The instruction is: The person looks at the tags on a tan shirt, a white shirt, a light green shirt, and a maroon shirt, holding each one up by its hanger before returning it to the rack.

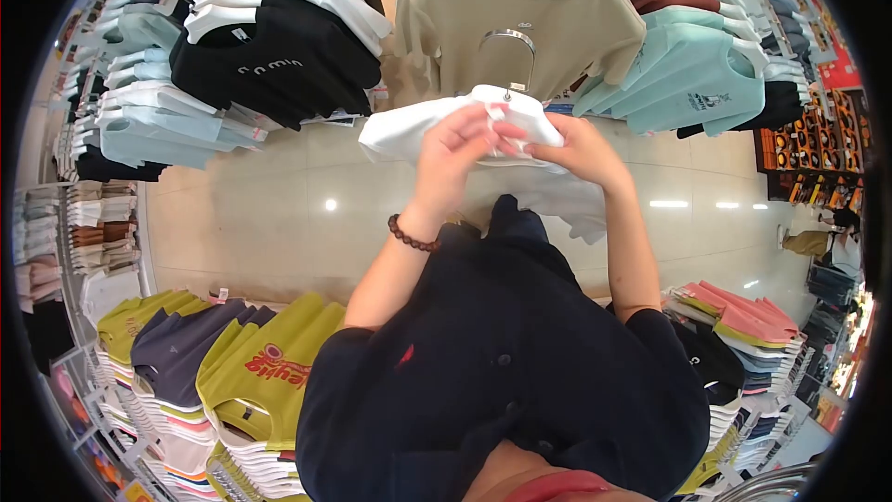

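A white shirt (409, 124) hangs in front of me on a white hanger (500, 93) with a metal hook (510, 33) pointing up. My left hand (457, 151), with a brown bead bracelet (412, 234) at its wrist, has its fingers bent together at the shirt's collar. They are slightly blurred, and a small white bit shows between them. On the other side, my right hand (578, 152) grips the shirt near the neckline and shoulder, thumb toward the collar. The lower part of the shirt drops toward the floor, partly behind my right forearm.
Ahead, a rack holds beige shirts (520, 19), black shirts (279, 60) and mint shirts (692, 74) on white hangers. Behind me hang olive shirts (260, 363) and pink shirts (743, 307). Shiny tile floor (251, 223) lies between the racks. Sunglasses displays (818, 144) and a person (841, 246) are at right.
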Demonstrator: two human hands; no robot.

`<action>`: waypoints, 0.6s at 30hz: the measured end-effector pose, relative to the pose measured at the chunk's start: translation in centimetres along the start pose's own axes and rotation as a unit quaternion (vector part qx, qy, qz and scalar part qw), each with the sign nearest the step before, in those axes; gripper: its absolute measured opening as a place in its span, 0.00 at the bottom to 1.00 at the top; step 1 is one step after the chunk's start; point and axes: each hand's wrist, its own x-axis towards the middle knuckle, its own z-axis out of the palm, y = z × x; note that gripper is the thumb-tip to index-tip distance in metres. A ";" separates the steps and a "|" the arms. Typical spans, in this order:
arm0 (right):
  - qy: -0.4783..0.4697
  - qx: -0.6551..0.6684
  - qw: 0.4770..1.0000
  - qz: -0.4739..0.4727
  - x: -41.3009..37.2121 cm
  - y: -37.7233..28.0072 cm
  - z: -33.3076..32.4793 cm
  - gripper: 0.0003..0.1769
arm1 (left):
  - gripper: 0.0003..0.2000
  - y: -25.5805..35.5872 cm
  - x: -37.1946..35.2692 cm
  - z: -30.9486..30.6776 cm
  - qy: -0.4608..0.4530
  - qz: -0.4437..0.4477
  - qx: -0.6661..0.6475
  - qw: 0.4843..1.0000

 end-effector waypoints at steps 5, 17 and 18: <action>0.042 0.032 0.997 0.049 0.9 2.3 2.1 0.23 | 0.30 -1.1 1.5 -1.8 0.048 -0.049 -0.244 0.967; 0.014 -0.005 0.998 0.062 2.3 4.2 -0.6 0.25 | 0.23 -6.8 1.2 -2.6 0.097 -0.101 -0.248 0.958; 0.031 -0.002 0.999 0.042 2.4 4.5 -1.0 0.25 | 0.23 -6.8 1.2 -1.9 0.077 -0.125 -0.195 0.970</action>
